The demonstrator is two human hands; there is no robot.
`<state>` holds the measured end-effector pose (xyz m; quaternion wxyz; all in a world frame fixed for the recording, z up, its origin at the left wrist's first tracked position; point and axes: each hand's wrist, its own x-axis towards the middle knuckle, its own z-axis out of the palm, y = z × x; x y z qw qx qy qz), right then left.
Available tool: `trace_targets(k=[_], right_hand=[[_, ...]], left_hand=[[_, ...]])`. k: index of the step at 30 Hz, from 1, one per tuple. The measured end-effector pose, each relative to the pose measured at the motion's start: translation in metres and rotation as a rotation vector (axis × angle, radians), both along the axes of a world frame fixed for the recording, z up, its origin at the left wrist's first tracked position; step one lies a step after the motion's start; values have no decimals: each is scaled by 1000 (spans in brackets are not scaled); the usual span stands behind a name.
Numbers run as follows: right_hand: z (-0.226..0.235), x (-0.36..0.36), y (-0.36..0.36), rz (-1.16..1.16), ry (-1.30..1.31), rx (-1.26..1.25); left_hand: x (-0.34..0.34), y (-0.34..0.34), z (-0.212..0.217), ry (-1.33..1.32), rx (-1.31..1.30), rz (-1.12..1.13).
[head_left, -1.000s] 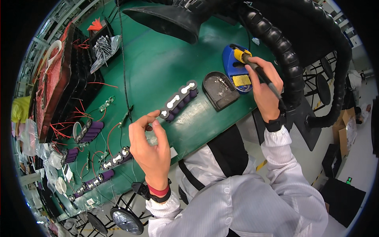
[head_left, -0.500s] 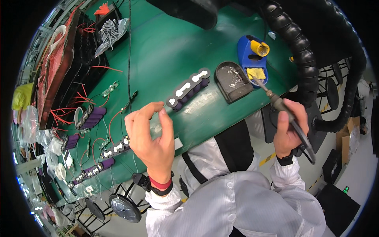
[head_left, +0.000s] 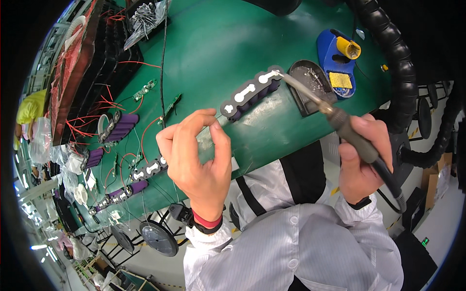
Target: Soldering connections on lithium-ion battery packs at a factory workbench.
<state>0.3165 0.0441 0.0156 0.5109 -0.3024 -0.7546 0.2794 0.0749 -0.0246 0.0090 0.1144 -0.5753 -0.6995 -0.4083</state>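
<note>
Soldering looks to be at its start on the row of purple cylindrical battery cells with white nickel tabs (head_left: 251, 93), lying mid-bench on the green work mat (head_left: 208, 43). The right hand (head_left: 361, 157), fingers wrapped tight, holds the grey-handled soldering iron (head_left: 335, 116) with its tip on the end tab. The left hand (head_left: 196, 155) pinches thin solder wire. Further purple packs (head_left: 121, 127) wait at left. A clear plastic bag (head_left: 145, 19) sits at the far edge; no labels are legible.

The tabletop (head_left: 218, 53) is deep green, and the battery pack (head_left: 251, 92) on it is purple under white strips. The soldering iron stand (head_left: 335, 53) is blue with a yellow sponge (head_left: 341, 80), the soldering iron (head_left: 357, 140) has a dark grey handle, and the loose wires (head_left: 97, 116) are red.
</note>
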Motion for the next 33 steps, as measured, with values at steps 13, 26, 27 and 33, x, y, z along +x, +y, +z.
trace_targets(k=[13, 26, 27, 33], right_hand=[[3, -56, 18, 156, 3, 76], [2, -63, 18, 136, -14, 39], [1, -62, 18, 134, -15, 31], [5, -56, 15, 183, -135, 30]], left_hand=[[0, 3, 1, -67, -60, -21], [-3, 1, -2, -118, -54, -36], [-3, 1, -3, -121, -53, -34], [-3, 2, -5, -122, -45, -35]])
